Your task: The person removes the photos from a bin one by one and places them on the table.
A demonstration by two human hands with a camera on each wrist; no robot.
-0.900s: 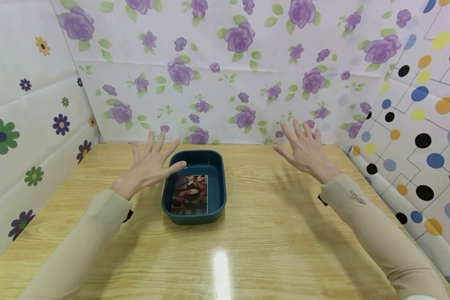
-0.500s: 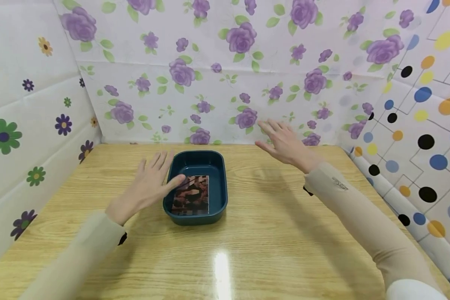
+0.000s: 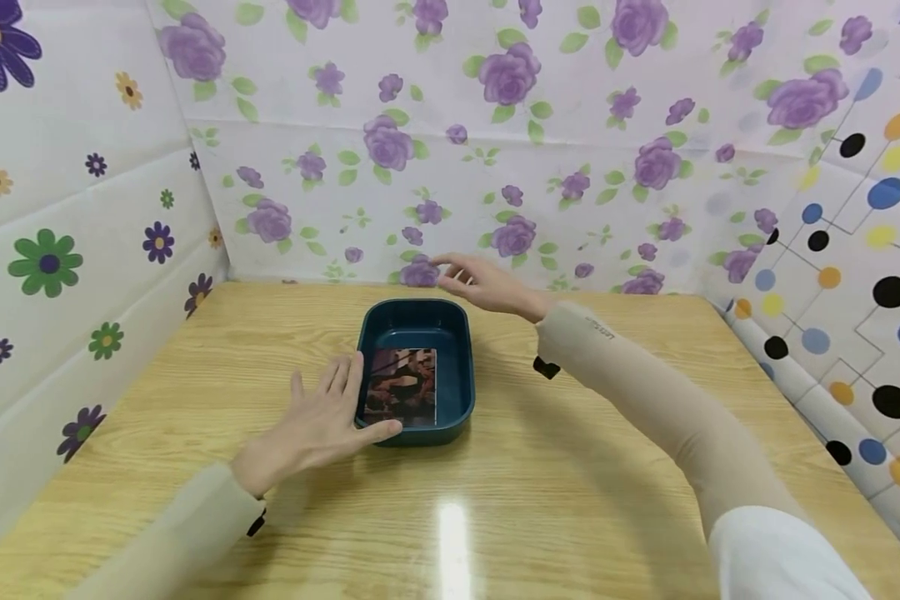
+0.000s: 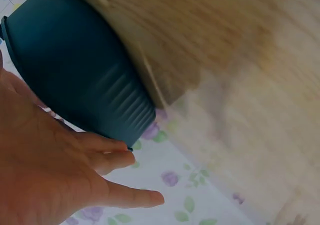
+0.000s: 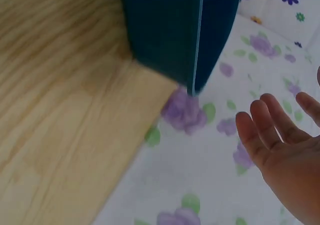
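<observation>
A dark teal rectangular bin (image 3: pixel 461 400) with rounded corners stands on the wooden table, and a printed photo card (image 3: pixel 403 387) lies flat inside it. My left hand (image 3: pixel 318 425) is at the bin's near left corner, fingers straight along the left side and thumb over the front rim. In the left wrist view the fingers of that hand (image 4: pixel 60 170) overlap the rim of the bin (image 4: pixel 75 60). Past the far right corner my right hand (image 3: pixel 487 283) hovers with nothing in it, fingers slightly bent. The right wrist view has this hand (image 5: pixel 285 145) apart from the bin (image 5: pixel 165 30).
The wooden table (image 3: pixel 585 517) reaches back to a wall sheet with purple roses (image 3: pixel 510 75). A sheet with coloured flowers (image 3: pixel 45 262) hangs on the left, and one with coloured dots (image 3: pixel 888 292) on the right.
My left hand has come down and nearer to the bin's front left corner. The right hand has swung left toward the bin's far right corner, its spread fingers drawing together. The bin stays put.
</observation>
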